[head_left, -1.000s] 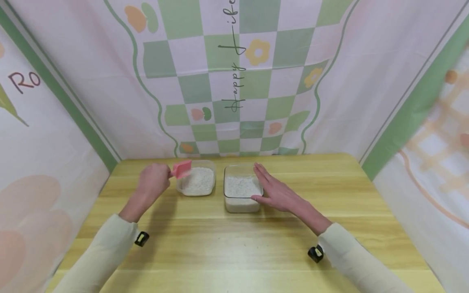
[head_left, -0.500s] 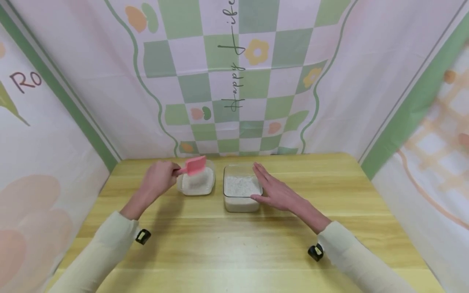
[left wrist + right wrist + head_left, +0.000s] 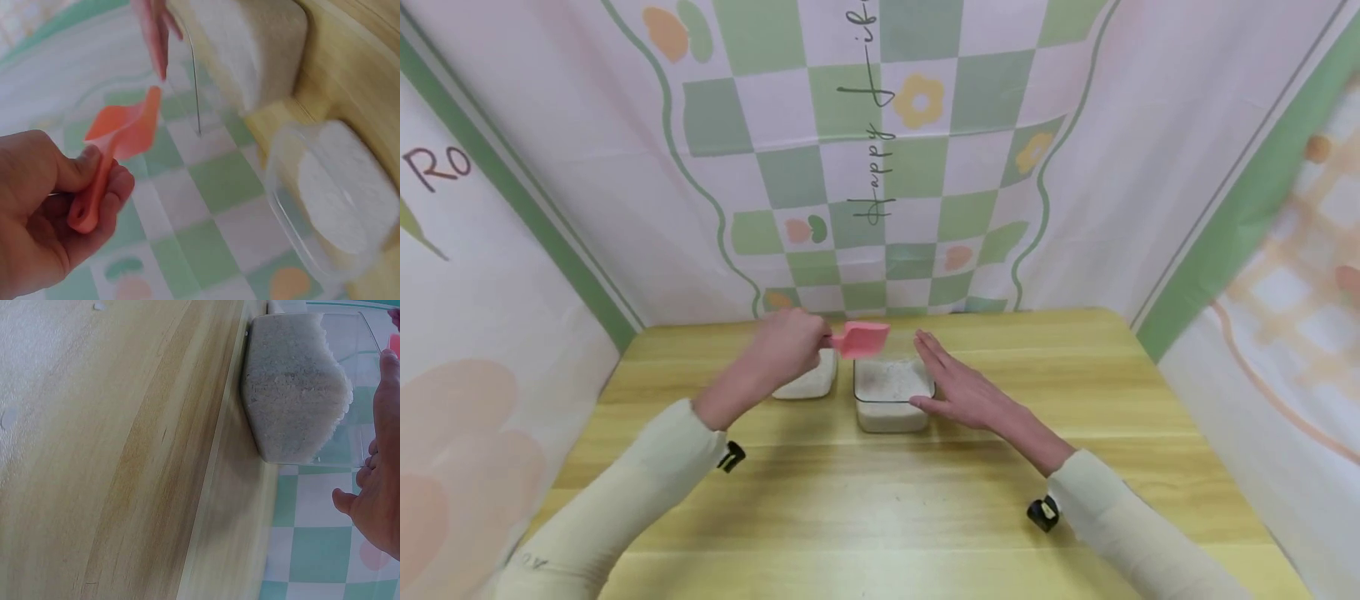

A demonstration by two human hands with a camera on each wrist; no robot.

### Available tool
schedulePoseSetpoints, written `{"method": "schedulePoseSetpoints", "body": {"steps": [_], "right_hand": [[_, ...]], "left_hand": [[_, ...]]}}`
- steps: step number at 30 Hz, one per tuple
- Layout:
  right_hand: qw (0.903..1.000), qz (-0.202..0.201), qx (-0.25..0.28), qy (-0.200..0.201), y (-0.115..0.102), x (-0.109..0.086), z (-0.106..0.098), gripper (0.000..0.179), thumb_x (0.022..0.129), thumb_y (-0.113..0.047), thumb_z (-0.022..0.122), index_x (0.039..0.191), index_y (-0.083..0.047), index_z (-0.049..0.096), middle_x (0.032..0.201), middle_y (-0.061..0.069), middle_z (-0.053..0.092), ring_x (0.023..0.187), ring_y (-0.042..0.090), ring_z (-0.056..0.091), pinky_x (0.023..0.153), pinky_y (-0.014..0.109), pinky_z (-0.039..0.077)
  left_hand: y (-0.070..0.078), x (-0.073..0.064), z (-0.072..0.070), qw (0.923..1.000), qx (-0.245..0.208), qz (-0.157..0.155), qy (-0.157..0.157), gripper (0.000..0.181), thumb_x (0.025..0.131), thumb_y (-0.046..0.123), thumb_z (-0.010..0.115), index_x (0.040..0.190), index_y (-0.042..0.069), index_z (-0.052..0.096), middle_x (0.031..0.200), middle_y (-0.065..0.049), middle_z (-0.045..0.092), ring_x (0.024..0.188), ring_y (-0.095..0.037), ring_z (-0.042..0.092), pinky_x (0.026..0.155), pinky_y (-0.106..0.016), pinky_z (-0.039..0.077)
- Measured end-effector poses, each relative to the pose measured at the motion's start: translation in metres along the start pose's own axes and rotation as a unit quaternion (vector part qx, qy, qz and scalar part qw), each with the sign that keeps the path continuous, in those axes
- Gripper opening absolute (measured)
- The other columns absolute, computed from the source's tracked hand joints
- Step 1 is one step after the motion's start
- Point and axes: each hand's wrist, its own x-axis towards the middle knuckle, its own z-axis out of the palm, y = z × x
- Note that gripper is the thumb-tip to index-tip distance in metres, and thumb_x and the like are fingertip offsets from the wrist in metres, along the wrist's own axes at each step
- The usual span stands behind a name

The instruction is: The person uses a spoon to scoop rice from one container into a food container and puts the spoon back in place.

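Pink scoop point(image 3: 865, 340) gripped in left hand point(image 3: 786, 346); right hand point(image 3: 964, 393) outspread beside container point(image 3: 891, 417).

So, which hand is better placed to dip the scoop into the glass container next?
Probably the left hand: it grips the pink scoop near the glass container of rice. The right hand, beside that container, holds no tool.

Tub point(image 3: 805, 394) left, box point(image 3: 892, 417) right, both on table point(image 3: 880, 517); scoop point(image 3: 863, 340) in left hand point(image 3: 790, 343).
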Motion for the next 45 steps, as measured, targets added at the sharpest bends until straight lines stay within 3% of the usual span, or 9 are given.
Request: {"method": "schedulePoseSetpoints", "body": {"steps": [5,10,13,17,22,25,32,39,45], "right_hand": [[0.9999,0.009,0.005,-0.005,0.000,-0.001,-0.001,0.096,0.097,-0.056,0.055,0.159,-0.001,0.007,0.168,0.016,0.004,0.153,0.034,0.019,0.116,0.051,0.035],[0.9998,0.016,0.008,-0.012,0.000,-0.001,-0.001,0.095,0.097,-0.055,0.055,0.160,-0.004,0.005,0.169,0.014,0.003,0.154,0.032,0.018,0.118,0.050,0.033],[0.9998,0.013,0.007,-0.010,-0.001,-0.001,-0.002,0.095,0.097,-0.055,0.055,0.160,-0.004,0.005,0.169,0.014,0.003,0.154,0.032,0.018,0.118,0.050,0.032],[0.9999,0.009,0.009,-0.004,-0.004,0.000,-0.002,0.097,0.097,-0.055,0.056,0.160,-0.005,0.002,0.168,0.016,0.005,0.152,0.034,0.023,0.117,0.051,0.034],[0.9999,0.007,0.008,-0.004,-0.005,0.003,0.000,0.098,0.097,-0.057,0.055,0.160,-0.008,-0.002,0.168,0.015,0.002,0.151,0.034,0.026,0.115,0.050,0.036],[0.9999,0.007,0.006,-0.007,-0.004,0.002,0.000,0.097,0.097,-0.057,0.054,0.160,-0.008,-0.001,0.169,0.014,0.001,0.152,0.033,0.021,0.117,0.050,0.034],[0.9998,0.016,0.006,-0.011,-0.001,-0.001,0.001,0.097,0.097,-0.059,0.053,0.160,-0.004,0.004,0.169,0.013,0.000,0.153,0.032,0.018,0.118,0.049,0.033],[0.9996,0.020,0.018,-0.009,-0.001,0.000,0.000,0.096,0.096,-0.052,0.059,0.160,-0.004,0.004,0.168,0.015,0.001,0.152,0.034,0.020,0.117,0.051,0.033],[0.9993,0.026,0.015,-0.020,-0.001,0.002,0.001,0.097,0.097,-0.058,0.054,0.160,-0.006,0.002,0.169,0.012,-0.002,0.153,0.033,0.018,0.117,0.051,0.034]], "left_hand": [[0.030,0.027,0.015,0.9941,0.079,0.054,-0.051,0.018,0.081,-0.004,0.065,0.075,0.012,0.070,0.077,-0.002,0.072,0.066,-0.019,0.066,0.051,-0.033,0.054],[0.053,0.051,0.044,0.9814,0.151,0.101,-0.061,0.015,0.088,0.007,0.067,0.076,0.016,0.070,0.076,0.003,0.071,0.066,-0.015,0.066,0.056,-0.035,0.058],[0.061,0.064,0.056,0.9756,0.163,0.125,-0.076,0.013,0.089,0.009,0.067,0.081,0.018,0.072,0.080,0.005,0.071,0.067,-0.013,0.064,0.058,-0.033,0.058],[0.065,0.078,0.058,0.9691,0.156,0.150,-0.119,0.009,0.093,0.012,0.065,0.091,0.015,0.073,0.085,0.001,0.072,0.069,-0.013,0.061,0.064,-0.032,0.058],[0.062,0.091,0.057,0.9634,0.126,0.142,-0.189,0.020,0.097,0.029,0.064,0.104,0.011,0.071,0.096,-0.004,0.072,0.082,-0.017,0.065,0.076,-0.035,0.058],[0.057,0.096,0.057,0.9610,0.099,0.134,-0.220,0.017,0.098,0.025,0.063,0.100,0.010,0.070,0.097,-0.004,0.072,0.083,-0.017,0.065,0.078,-0.034,0.057],[0.044,0.100,0.054,0.9524,0.007,0.103,-0.287,0.013,0.091,0.012,0.066,0.083,0.008,0.075,0.069,0.000,0.071,0.057,-0.009,0.060,0.058,-0.023,0.050],[0.024,0.096,0.045,0.9399,-0.077,0.107,-0.315,0.023,0.091,0.012,0.066,0.073,0.005,0.079,0.053,0.004,0.065,0.047,-0.004,0.057,0.056,-0.016,0.044],[0.007,0.082,0.041,0.9236,-0.179,0.075,-0.330,0.028,0.093,0.008,0.062,0.071,-0.001,0.076,0.051,0.005,0.061,0.046,-0.003,0.055,0.053,-0.015,0.044]]}}
